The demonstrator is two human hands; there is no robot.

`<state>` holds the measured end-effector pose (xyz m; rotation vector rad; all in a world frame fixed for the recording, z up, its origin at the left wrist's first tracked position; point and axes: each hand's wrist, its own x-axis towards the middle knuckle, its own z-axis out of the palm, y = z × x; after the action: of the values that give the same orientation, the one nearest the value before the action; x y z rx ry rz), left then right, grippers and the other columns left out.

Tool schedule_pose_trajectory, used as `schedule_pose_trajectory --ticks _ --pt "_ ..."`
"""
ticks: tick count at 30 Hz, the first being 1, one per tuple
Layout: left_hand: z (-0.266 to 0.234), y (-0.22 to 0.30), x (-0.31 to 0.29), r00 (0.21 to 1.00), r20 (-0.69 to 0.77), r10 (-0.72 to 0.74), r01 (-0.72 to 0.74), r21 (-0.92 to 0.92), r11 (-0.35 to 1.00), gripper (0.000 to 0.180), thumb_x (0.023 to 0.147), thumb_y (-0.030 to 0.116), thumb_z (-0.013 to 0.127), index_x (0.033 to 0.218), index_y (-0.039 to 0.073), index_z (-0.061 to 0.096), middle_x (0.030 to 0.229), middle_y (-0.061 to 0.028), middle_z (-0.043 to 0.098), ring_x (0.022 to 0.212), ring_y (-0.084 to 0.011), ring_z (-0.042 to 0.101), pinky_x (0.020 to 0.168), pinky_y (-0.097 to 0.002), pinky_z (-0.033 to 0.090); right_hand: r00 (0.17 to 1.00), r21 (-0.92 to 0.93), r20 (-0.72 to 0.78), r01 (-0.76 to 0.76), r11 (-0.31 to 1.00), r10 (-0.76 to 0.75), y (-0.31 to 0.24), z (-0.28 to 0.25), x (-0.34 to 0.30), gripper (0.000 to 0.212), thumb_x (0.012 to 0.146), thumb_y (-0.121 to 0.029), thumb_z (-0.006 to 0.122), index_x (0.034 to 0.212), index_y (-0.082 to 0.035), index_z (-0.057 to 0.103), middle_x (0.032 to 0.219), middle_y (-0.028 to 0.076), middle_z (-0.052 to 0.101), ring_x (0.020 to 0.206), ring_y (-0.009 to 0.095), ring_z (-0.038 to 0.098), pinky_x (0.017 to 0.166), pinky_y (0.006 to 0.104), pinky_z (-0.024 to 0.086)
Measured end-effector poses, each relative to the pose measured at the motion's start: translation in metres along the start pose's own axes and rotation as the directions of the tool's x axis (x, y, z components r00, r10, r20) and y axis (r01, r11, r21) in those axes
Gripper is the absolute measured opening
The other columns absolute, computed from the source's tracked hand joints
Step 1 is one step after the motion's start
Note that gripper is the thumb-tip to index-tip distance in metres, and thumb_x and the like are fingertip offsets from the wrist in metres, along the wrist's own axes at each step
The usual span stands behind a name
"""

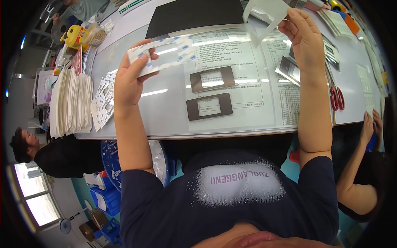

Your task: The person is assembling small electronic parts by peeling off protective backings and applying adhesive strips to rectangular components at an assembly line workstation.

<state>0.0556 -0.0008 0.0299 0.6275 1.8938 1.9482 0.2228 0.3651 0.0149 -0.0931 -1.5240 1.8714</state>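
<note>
- While my left hand (pixel 130 78) pinches the white frame-shaped adhesive sheet (pixel 163 53) up above the bench (pixel 165 111), I'd keep that grip out on the rim, clear of the sticky face.
- My right hand (pixel 302 35) grips the translucent backing strip (pixel 269 14), raised well apart from the sheet; I'd hold it taut and low so it doesn't fold back.
- Two dark rectangular bezels (pixel 209 106) lie below; I'd square the sheet's window over one.

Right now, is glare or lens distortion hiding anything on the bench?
Head view: ceiling-light streaks glare off the clear table cover and wash part of the printed sheet; fisheye bends the table edge and darkens the corners; the two dark frames stay sharp.
</note>
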Motion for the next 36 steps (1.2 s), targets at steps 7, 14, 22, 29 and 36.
schedule_pose_trajectory --ticks 7,14,22,29,36 --pt "-0.062 -0.046 0.001 0.917 -0.231 0.326 0.075 0.901 0.427 0.071 0.097 0.031 0.068 0.151 -0.006 0.04 0.139 -0.0234 0.056 0.126 -0.0344 0.059 0.105 -0.044 0.048 0.989 -0.197 0.041 0.146 0.969 -0.141 -0.003 0.038 -0.016 0.019 0.101 -0.015 0.067 0.114 -0.001 0.067 0.103 0.008 0.074 0.092 0.015 0.071 0.091 0.0277 0.054" --pt "0.074 0.021 -0.034 0.814 0.317 0.486 -0.563 0.633 0.531 0.025 0.092 0.025 0.074 0.101 0.002 0.069 0.1 -0.0127 0.066 0.098 -0.029 0.061 0.088 -0.038 0.048 0.545 -0.427 0.558 0.835 0.347 -0.625 -0.014 0.077 -0.046 0.025 0.079 0.006 0.079 0.099 -0.004 0.068 0.094 0.009 0.071 0.081 0.023 0.068 0.072 0.0316 0.053" --pt "0.094 0.038 -0.038 0.799 0.349 0.49 -0.599 0.531 0.599 0.019 0.09 0.015 0.075 0.083 0.0 0.065 0.078 -0.0081 0.06 0.072 -0.021 0.059 0.066 -0.0311 0.049 0.394 -0.291 0.793 0.915 0.28 -0.464 -0.01 0.088 -0.066 0.026 0.075 -0.004 0.084 0.095 -0.01 0.069 0.089 0.002 0.068 0.074 0.024 0.063 0.064 0.0357 0.048" --pt "0.061 0.057 -0.043 0.738 0.311 0.599 -0.658 0.529 0.536 0.018 0.09 0.012 0.077 0.086 0.001 0.063 0.084 -0.0065 0.062 0.078 -0.0175 0.057 0.072 -0.0288 0.048 0.971 -0.318 0.238 0.077 0.945 0.001 0.011 0.073 -0.047 0.023 0.094 -0.018 0.078 0.104 -0.007 0.061 0.099 -0.002 0.063 0.089 0.009 0.058 0.081 0.0239 0.046" --pt "0.051 0.039 -0.048 0.797 0.215 0.565 -0.592 0.471 0.654 0.021 0.091 0.013 0.078 0.087 0.001 0.061 0.087 -0.0057 0.061 0.081 -0.0162 0.055 0.076 -0.0284 0.046 0.934 -0.163 0.272 -0.191 0.968 0.23 0.014 0.073 -0.047 0.026 0.097 -0.031 0.073 0.105 -0.007 0.068 0.095 -0.003 0.065 0.096 0.009 0.058 0.094 0.0254 0.043"
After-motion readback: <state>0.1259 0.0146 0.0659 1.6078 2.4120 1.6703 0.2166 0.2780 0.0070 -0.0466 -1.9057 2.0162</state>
